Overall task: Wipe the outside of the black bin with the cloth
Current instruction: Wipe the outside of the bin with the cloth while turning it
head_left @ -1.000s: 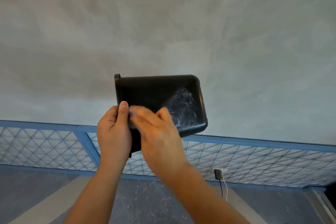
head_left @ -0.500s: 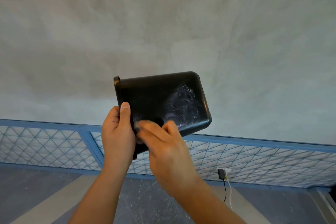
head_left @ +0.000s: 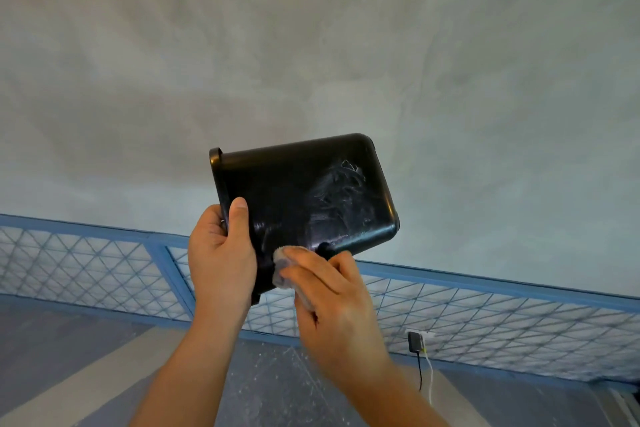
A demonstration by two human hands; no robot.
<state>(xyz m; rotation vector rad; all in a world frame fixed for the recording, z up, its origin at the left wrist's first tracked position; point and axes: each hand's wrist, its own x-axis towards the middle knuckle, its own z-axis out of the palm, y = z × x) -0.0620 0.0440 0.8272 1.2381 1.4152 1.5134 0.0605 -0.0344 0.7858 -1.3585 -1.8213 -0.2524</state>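
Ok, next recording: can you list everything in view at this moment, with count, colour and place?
black bin: one, black with whitish smears near its base end, held up on its side mid-frame
cloth: one, greyish, against the bin's lower edge
wall: one, grey, fills the upper frame
mesh panels: at least two, blue-framed, along the foot of the wall
adapter: one, black, plugged in low on the right
cables: two, black and white, hanging below the adapter
floor: grey with a paler stripe, bottom
left hand: one, grips the bin's rim end
right hand: one, holds the cloth against the bin
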